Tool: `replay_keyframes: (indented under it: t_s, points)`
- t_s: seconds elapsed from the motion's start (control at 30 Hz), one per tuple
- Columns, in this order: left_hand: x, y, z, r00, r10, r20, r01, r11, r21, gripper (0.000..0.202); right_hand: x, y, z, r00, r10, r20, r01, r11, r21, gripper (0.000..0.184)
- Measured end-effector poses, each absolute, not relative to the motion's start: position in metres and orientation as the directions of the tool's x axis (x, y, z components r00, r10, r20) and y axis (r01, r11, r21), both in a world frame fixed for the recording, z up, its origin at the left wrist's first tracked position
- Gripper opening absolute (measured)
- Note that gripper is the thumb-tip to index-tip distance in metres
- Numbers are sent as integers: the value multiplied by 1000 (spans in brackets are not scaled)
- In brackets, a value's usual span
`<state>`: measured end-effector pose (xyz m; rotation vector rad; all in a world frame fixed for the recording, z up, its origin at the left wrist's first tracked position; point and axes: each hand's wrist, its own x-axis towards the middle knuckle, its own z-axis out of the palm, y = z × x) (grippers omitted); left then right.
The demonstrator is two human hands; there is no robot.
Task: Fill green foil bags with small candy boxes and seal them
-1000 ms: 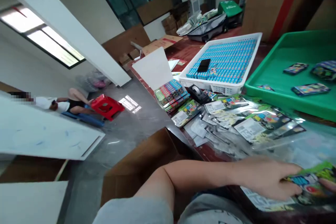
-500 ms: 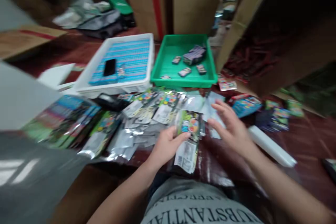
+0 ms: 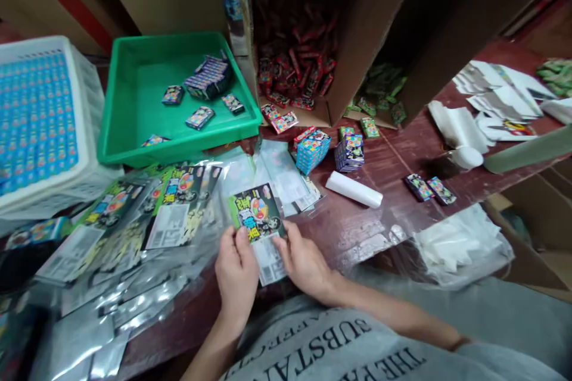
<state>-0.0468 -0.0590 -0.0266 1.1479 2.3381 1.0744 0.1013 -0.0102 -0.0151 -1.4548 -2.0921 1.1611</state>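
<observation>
Green-and-black packet point(image 3: 263, 234) between both hands point(image 3: 236, 277)

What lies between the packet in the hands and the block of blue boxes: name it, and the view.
Clear plastic bags lie between the held packet and the blue boxes, as the head view shows.

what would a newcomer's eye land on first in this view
Probably the bright green tray at upper left, with a few small patterned boxes in it, and the white basket of blue boxes to its left. Next, perhaps, the heap of red packets inside a carton at top centre. Nearer, at the middle, the left hand and right hand hold a printed packet.
</observation>
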Motion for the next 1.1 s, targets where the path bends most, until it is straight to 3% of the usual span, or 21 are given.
replay_keyframes:
  t_s: [0.13, 0.23, 0.3, 0.37, 0.43, 0.5, 0.6, 0.67, 0.77, 0.83, 0.9, 1.0, 1.1]
  points:
    - [-54, -60, -37, -540, 841, -18, 564, 378, 734, 38, 110, -16, -21, -476, 846, -239, 597, 111, -795, 44]
    - [-69, -68, -34, -412, 911, -33, 642, 316, 698, 37, 132, 9, -10, -518, 848, -110, 511, 203, -835, 47]
    - [-82, -66, -24, -322, 944, 79, 738, 198, 645, 38, 158, 44, 7, -424, 903, 67, 536, 310, -786, 45]
    - [-95, -50, -6, -219, 930, 294, 854, 37, 519, 46, 190, 93, 30, -290, 913, 287, 631, 408, -660, 50]
    - [-101, -12, 19, -30, 885, 464, 924, -152, 351, 50, 223, 146, 53, -348, 854, 387, 702, 511, -497, 80]
    - [-98, 45, 45, 267, 853, 448, 870, -413, 268, 57, 250, 191, 68, -520, 812, 264, 715, 583, -387, 116]
    - [-71, 142, 73, 582, 790, 193, 743, -613, 267, 85, 267, 231, 71, -628, 777, -39, 742, 583, -332, 139]
    - [-47, 197, 82, 701, 713, 20, 683, -679, 271, 104, 267, 238, 67, -646, 754, -115, 740, 583, -335, 135]
    - [-17, 244, 85, 773, 615, -153, 631, -726, 273, 114, 266, 225, 65, -655, 755, 15, 702, 616, -357, 117]
    - [-8, 247, 88, 781, 605, -157, 624, -742, 243, 107, 269, 202, 71, -621, 770, 150, 678, 623, -391, 106]
    - [-5, 226, 93, 757, 650, -61, 649, -738, 187, 94, 273, 169, 75, -541, 813, 216, 673, 572, -469, 87]
    - [3, 165, 90, 672, 734, 99, 716, -678, 164, 82, 275, 107, 60, -315, 943, 105, 719, 309, -622, 52]
    - [27, 97, 61, 612, 789, 45, 756, -601, 260, 83, 264, 51, 22, -76, 987, -142, 716, -45, -696, 52]
